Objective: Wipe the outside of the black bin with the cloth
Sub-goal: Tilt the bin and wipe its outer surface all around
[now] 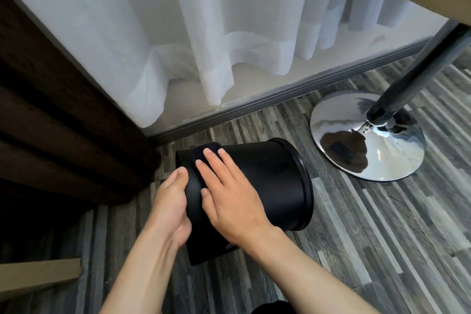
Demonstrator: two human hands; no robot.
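The black bin (270, 181) lies tipped on its side above the grey wood-pattern floor, its rimmed mouth pointing right and its base pointing left. My left hand (169, 205) cups the base end and holds the bin. My right hand (225, 188) lies flat on the bin's upper side, fingers spread, pressing a dark cloth (204, 154) against the wall. Only a small fold of the cloth shows beyond my fingertips; the rest is hidden under the hand.
A chrome round table base (367, 135) with a dark pole (418, 64) stands close to the bin's right. A sheer white curtain (204, 33) and grey baseboard run behind. A dark brown curtain (51, 109) hangs at the left, a wooden board (38, 275) lower left.
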